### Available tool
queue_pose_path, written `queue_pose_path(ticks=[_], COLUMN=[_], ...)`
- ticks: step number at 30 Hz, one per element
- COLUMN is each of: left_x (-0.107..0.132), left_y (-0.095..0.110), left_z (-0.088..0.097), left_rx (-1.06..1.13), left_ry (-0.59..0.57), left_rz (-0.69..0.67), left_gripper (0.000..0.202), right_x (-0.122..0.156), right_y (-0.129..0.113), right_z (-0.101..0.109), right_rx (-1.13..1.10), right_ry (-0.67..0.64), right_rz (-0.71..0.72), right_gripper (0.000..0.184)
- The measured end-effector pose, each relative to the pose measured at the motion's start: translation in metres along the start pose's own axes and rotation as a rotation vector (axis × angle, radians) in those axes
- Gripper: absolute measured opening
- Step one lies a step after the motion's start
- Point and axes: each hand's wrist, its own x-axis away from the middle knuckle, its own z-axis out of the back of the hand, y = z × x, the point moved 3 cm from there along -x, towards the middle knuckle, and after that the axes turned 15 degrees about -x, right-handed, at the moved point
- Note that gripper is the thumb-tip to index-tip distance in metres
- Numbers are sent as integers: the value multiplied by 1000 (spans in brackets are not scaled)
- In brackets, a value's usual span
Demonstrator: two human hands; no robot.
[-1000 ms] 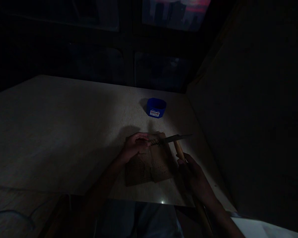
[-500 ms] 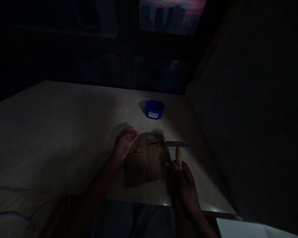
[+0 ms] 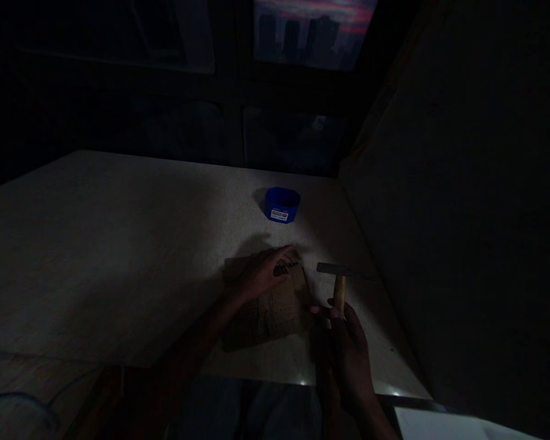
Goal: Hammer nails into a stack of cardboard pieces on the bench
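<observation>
The scene is very dim. A brown board (image 3: pixel 275 311) with rows of small holes lies on the pale table (image 3: pixel 119 244) near its front edge. My left hand (image 3: pixel 263 273) rests flat across the board's top, fingers stretched toward a row of small dark nails (image 3: pixel 285 267) at the far edge. My right hand (image 3: pixel 343 348) is closed round the wooden handle of a small hammer (image 3: pixel 338 282), held upright to the right of the board, its metal head level above the table.
A blue tub (image 3: pixel 282 204) with a label stands further back on the table. A dark panel (image 3: pixel 462 232) closes off the right side. A window with a dusk skyline (image 3: pixel 311 30) is behind. White paper (image 3: pixel 458 425) lies at the lower right.
My left hand moved from the board's left edge onto its top near the nails. The hammer shifted right, away from the nails, and now stands upright.
</observation>
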Motion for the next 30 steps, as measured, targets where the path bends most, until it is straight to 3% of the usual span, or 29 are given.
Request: queue_pose_path(ticks=[12, 17, 30], left_x=[0, 0, -2], left_y=[-7, -7, -4], left_z=[-7, -7, -9], left_rx=[41, 43, -98], left_ry=[42, 45, 71], left_rz=[62, 91, -23], left_gripper=[58, 51, 49], right_x=[-6, -7, -8], right_y=[4, 3, 2], right_z=[2, 0, -6], right_rx=[-5, 44, 54], right_ry=[10, -21, -20], right_rz=[13, 4, 20], right_gripper=[54, 45, 42])
